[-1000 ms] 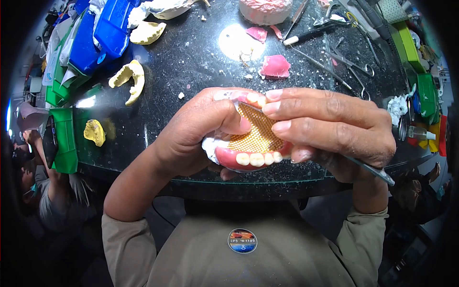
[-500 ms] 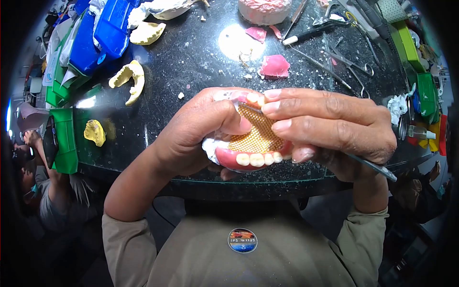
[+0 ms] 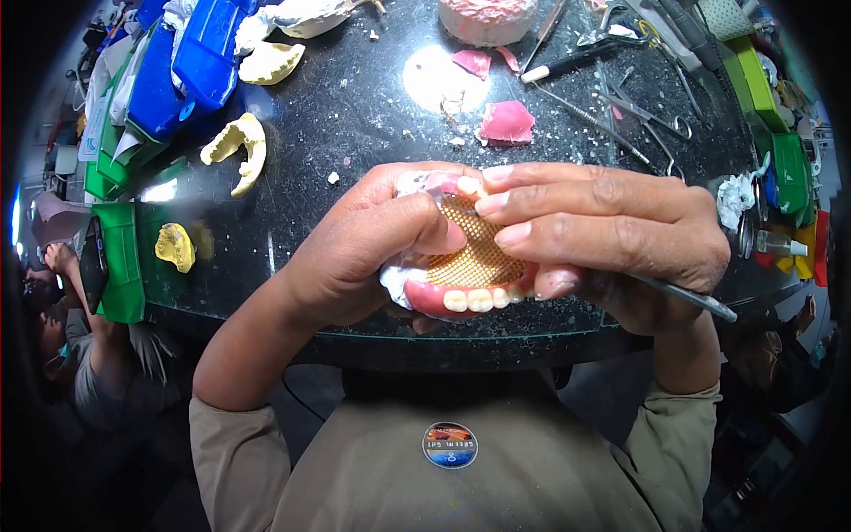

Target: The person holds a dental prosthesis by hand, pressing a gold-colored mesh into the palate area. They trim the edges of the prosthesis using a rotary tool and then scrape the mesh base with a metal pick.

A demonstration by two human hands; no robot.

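A denture (image 3: 483, 300) with pink gums, white teeth and a gold mesh (image 3: 479, 244) across its palate is in my left hand (image 3: 372, 230). My left thumb presses on the mesh and the other fingers go underneath. White plaster shows at the denture's near-left edge. My right hand (image 3: 612, 222) is closed around a slim metal hand tool (image 3: 687, 297), whose handle sticks out below the palm toward the right. The tool's working end is hidden behind the fingers. My right fingertips rest against the front of the denture, covering some of its teeth.
Pink wax pieces (image 3: 508, 122) and a round pink-topped cast (image 3: 487, 19) lie beyond my hands. Scissors (image 3: 651, 113) and other metal tools are at the right. Yellow plaster pieces (image 3: 238, 151) and blue bins (image 3: 208, 53) are at the left, where a person's arm (image 3: 106, 355) also shows.
My right fingers have shifted slightly left over the denture. The denture has turned a little, and a metal edge seen by the far teeth is now mostly hidden.
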